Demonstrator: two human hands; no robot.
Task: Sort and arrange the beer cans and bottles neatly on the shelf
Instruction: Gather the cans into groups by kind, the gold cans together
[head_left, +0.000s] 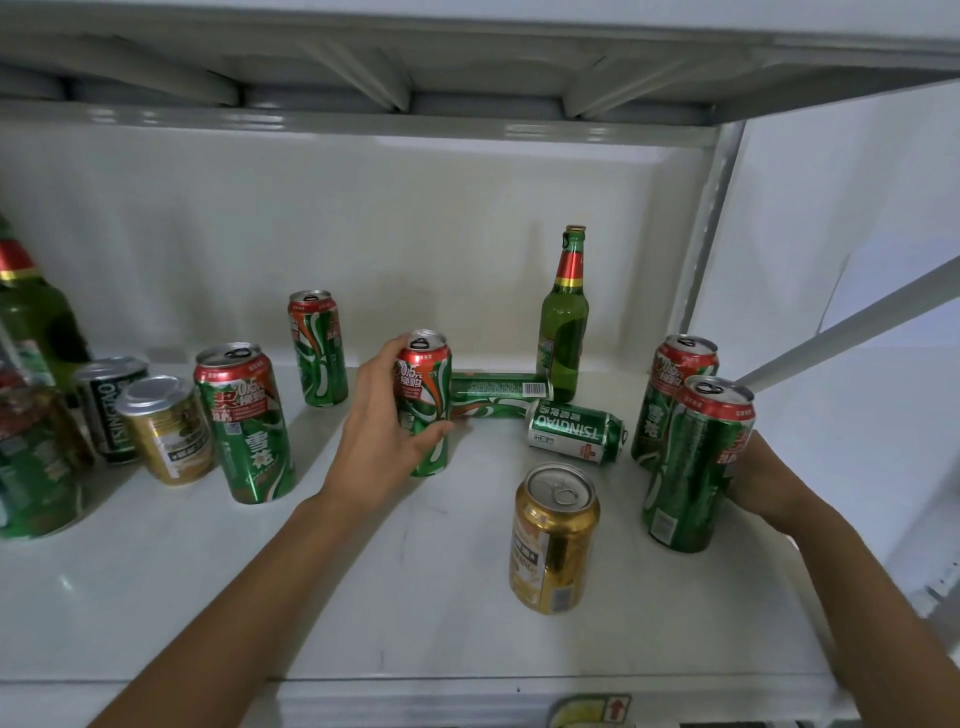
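Observation:
My left hand (382, 421) grips a tall green-and-red can (426, 402) standing mid-shelf. My right hand (758, 480) holds another tall green can (693, 467) at the right, its fingers hidden behind the can. A third tall can (672, 395) stands just behind that one. Two more tall cans (247, 421) (318, 348) stand to the left. One tall can (498, 395) and a short Tsingtao can (576, 430) lie on their sides. A gold can (553, 538) stands in front. A green bottle (565, 312) stands at the back.
On the white shelf (260, 597), the left end holds a black Tsingtao can (106, 408), a short gold can (166, 428), a blurred green can (36, 462) and a large green bottle (31, 312). A grey upright post (711, 223) bounds the right side; another shelf hangs overhead.

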